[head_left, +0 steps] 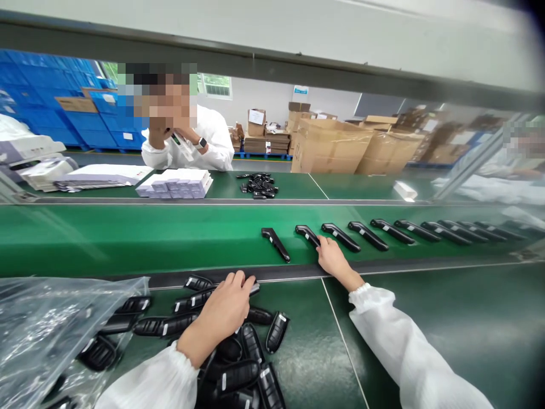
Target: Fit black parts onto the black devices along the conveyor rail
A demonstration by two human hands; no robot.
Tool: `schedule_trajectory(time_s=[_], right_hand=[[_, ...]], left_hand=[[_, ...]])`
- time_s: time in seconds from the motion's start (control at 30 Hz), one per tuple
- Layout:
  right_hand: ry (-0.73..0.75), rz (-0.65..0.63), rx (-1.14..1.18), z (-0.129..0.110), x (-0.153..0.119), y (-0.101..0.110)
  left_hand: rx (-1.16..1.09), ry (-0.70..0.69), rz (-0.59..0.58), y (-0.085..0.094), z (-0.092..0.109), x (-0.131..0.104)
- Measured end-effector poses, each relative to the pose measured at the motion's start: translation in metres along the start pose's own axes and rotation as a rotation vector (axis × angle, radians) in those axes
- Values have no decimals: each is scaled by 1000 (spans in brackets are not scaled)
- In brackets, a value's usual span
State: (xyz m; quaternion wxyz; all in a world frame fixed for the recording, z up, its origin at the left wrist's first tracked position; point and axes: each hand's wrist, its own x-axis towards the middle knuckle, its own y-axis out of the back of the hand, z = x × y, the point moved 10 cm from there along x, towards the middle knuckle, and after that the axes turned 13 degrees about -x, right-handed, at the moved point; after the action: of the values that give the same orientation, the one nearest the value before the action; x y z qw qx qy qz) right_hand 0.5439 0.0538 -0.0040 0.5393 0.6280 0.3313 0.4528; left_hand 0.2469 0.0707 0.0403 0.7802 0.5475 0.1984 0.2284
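A loose pile of black plastic casings [238, 375], each with a small white label, lies on the green table in front of me. Over the pile's upper side, my left hand [225, 307] has its fingers curled around one black casing [255, 288], whose end sticks out past the fingertips. On the green belt beyond, my right hand [334, 258] pinches the lower end of a black angled handle-shaped casing [305, 232]. A similar angled casing [276, 244] lies on the belt to its left. Several more casings [340, 237] stretch in a row to the right.
A clear plastic bag [55, 329] with black casings lies at the left. Across the belt [106, 233], a co-worker [208, 136] in white sits behind white boxes [174, 183] and a small black heap [258, 184]. A frame beam [272, 51] crosses overhead.
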Motion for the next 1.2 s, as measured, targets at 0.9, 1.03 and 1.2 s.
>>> schedule_trajectory(time_s=[0.9,1.03,1.2], right_hand=[[149,-1,1052,-118,-62,68],[81,151,543,-46,-36,57],[203,186,292,-24,-25,14]], left_hand=[[-728,-25,248,14,25,2],[-402,-61,85,16,35,-19],[-301,-235,70,13,67,-83]])
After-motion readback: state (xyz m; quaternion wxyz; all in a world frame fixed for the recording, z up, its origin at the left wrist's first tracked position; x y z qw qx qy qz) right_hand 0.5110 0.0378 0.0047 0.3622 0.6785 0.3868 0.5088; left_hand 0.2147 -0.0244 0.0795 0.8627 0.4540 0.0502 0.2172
